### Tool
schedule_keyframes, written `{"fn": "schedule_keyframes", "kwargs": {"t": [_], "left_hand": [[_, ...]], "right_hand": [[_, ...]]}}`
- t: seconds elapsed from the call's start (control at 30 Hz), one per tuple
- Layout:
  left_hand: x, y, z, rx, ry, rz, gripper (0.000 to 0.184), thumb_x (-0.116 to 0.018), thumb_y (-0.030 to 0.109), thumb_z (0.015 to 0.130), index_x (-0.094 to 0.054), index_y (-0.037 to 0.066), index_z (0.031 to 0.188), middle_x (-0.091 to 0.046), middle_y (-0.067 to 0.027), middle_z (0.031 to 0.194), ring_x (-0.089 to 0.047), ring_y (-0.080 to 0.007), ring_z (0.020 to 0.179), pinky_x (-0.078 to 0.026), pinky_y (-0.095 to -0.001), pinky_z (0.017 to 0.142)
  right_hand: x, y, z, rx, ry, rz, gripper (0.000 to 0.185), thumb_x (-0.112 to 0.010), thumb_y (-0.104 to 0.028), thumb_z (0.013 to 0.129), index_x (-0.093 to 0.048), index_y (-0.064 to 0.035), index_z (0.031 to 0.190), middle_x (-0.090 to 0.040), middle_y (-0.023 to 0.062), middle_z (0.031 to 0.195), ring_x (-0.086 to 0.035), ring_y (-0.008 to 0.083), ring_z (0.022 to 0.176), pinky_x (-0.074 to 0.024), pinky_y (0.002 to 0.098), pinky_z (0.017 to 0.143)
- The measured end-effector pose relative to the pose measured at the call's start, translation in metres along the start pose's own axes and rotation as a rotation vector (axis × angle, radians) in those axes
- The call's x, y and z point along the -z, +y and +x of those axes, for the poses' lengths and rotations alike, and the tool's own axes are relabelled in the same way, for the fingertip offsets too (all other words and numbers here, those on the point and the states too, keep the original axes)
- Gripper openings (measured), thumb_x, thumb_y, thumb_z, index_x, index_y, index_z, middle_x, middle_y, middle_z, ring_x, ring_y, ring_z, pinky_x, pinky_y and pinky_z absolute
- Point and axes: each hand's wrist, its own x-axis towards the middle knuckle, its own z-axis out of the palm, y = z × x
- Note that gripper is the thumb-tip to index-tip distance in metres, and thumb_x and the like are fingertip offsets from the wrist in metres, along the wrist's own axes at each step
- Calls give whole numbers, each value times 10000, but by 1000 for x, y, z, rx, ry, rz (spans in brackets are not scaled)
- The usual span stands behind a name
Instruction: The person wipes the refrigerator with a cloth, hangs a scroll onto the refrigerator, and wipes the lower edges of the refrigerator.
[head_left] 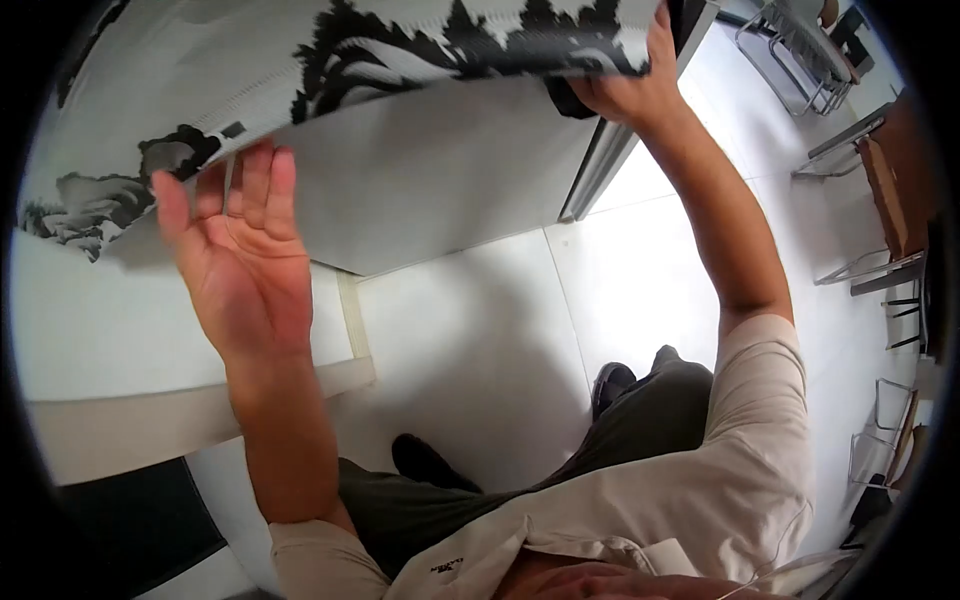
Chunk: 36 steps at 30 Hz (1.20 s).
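Note:
A large white sheet (260,60) with black and grey trees and rocks printed on it spans the upper left and top. My left hand (245,250) is raised palm up at its lower edge, fingers stretched and apart, their tips partly behind the edge. At the sheet's right end, my right hand (640,85) has its thumb up in front and its other fingers behind, gripping the edge. A dark object (570,100) shows just beside that hand, partly covered by the sheet.
A white panel (440,170) stands behind the sheet, with a metal-edged frame (600,170) at its right. A pale ledge (150,415) runs along the left. Chairs (885,195) line the right side. My feet are on the tiled floor (460,320).

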Motion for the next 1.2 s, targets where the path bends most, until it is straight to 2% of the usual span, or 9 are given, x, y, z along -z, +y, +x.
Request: {"fn": "schedule_keyframes", "kwargs": {"t": [0.1,0.13,0.33,0.6,0.67,0.83,0.9,1.07,1.2], "left_hand": [[10,-3,-5,102,-97,-87,721,-476,495,969,-301,-62,1393,-539,-172,1301,-549,-280,1214,-455,-416,1054],[14,-3,-8,141,-116,-65,718,-453,499,975,-301,-61,1397,-559,-181,1277,-560,-282,1200,-456,-415,1052],[34,-6,-49,279,-10,216,635,-345,460,1013,-329,-36,1409,-644,-212,1148,-624,-273,1110,-498,-389,998],[80,-12,-144,558,263,399,521,-350,386,1020,-419,-9,1353,-661,-199,1099,-670,-263,1010,-558,-387,889],[94,-20,-151,624,215,455,546,-379,411,1008,-420,-16,1347,-661,-203,1091,-674,-281,992,-553,-402,896],[111,-30,-167,738,76,492,609,-490,466,965,-436,-26,1320,-671,-199,1061,-683,-292,967,-549,-421,898],[114,-29,-166,748,61,490,621,-521,470,952,-441,-30,1311,-675,-200,1047,-687,-290,954,-552,-420,889],[117,-37,-169,686,26,560,625,-572,459,932,-459,-42,1288,-682,-206,1003,-703,-289,894,-572,-408,846],[129,-38,-150,654,33,599,602,-613,416,918,-473,-49,1275,-683,-207,990,-709,-290,860,-579,-411,832]], "right_hand": [[-20,-55,-13,-315,30,217,484,-616,-201,777,-586,-207,1260,-402,121,1393,-317,364,1268,-230,523,1059],[-18,-63,-20,-266,-12,178,439,-645,-243,760,-620,-223,1198,-559,65,1234,-515,324,1082,-354,508,957],[-88,-150,-189,-107,-932,772,683,-396,-66,912,-241,-401,1486,-317,-117,1531,-413,81,1335,-422,351,1048],[16,-28,-26,-339,-220,144,638,-637,-118,710,-549,-334,1304,-482,-5,1377,-445,266,1254,-413,446,978],[32,-17,14,-382,-37,183,607,-574,-133,804,-478,-223,1396,-191,173,1573,-40,416,1462,-68,534,1166],[-19,-77,-50,-214,-8,192,703,-661,-101,618,-550,-305,1282,-513,43,1242,-450,310,1174,-373,453,940],[-60,-126,-136,-63,-312,320,628,-531,-129,768,-496,-316,1366,-487,37,1395,-433,315,1300,-297,406,1130],[-103,-177,-261,10,-1229,678,561,-336,-131,985,-285,-394,1478,-465,-50,1443,-492,140,1274,-459,319,1006],[-91,-157,-224,20,-921,671,520,-396,-139,971,-392,-368,1437,-403,-109,1485,-497,125,1266,-445,293,1020]]}}
